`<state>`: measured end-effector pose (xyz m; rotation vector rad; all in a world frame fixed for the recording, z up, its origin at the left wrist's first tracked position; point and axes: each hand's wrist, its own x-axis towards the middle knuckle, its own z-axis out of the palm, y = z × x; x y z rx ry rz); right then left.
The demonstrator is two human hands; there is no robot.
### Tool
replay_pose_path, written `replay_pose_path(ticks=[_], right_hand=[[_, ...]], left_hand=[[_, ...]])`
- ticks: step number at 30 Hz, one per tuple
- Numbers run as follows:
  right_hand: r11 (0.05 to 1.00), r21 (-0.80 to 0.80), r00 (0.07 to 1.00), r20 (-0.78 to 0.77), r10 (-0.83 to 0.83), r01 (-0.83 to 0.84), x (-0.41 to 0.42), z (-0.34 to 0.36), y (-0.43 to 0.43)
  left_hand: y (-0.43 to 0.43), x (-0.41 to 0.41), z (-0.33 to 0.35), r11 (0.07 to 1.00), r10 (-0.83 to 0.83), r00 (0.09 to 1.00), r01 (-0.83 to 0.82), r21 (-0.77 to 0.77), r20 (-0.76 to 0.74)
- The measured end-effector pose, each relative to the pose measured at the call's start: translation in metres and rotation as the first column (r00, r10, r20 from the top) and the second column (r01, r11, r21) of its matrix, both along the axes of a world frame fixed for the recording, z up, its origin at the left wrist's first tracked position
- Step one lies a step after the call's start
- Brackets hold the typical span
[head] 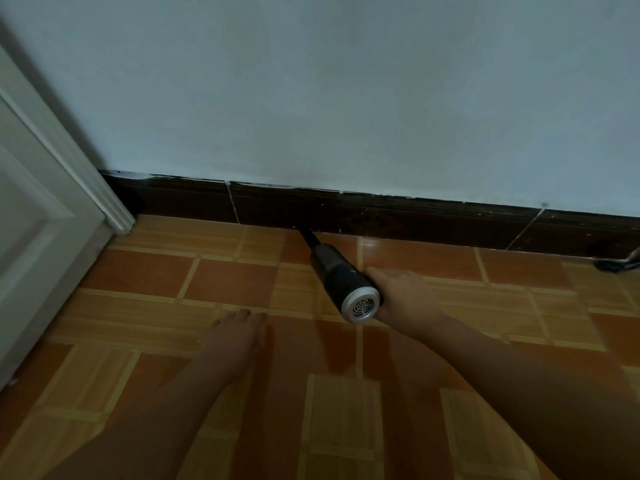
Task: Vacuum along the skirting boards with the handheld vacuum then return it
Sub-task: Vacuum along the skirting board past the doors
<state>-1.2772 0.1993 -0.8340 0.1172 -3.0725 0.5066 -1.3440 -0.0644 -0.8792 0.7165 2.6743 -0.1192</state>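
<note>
Dark-brown skirting board [381,213] crosses the frame's middle below a pale wall [346,91]. At centre, the right hand [403,296] wraps round the black handheld vacuum [341,278], whose thin nozzle [307,237] meets the board's foot. Lower left of centre, the left hand [235,341] lies flat, fingers extended, on the orange floor tiles [156,271]. Best practice, I judge: keep the tip low in that joint and slide slowly sideways.
</note>
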Motion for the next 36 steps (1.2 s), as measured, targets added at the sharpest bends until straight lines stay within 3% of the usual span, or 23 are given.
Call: replay_pose_path(ticks=[8,18,29,36], right_hand=[[0.995,-0.058,0.995,-0.057,0.084,-0.087,-0.071,-0.004,-0.083],[0.985,-0.068,0.986,-0.054,0.157,-0.161,-0.134,-0.014,-0.163],[0.977,-0.132,0.986,-0.024,0.163,-0.165,-0.167,-0.028,-0.2],[0.983,-0.092,0.987,0.009,0.163,-0.162,-0.177,-0.028,-0.204]], left_hand=[[-0.053,-0.017,-0.003,0.995,0.096,0.995,-0.096,-0.014,0.0],[-0.099,-0.026,-0.02,0.999,0.03,0.999,-0.03,-0.016,-0.038],[-0.118,-0.024,-0.037,0.999,0.023,0.999,-0.022,0.043,-0.033],[-0.119,-0.027,-0.046,0.998,-0.038,0.998,0.04,0.039,-0.05]])
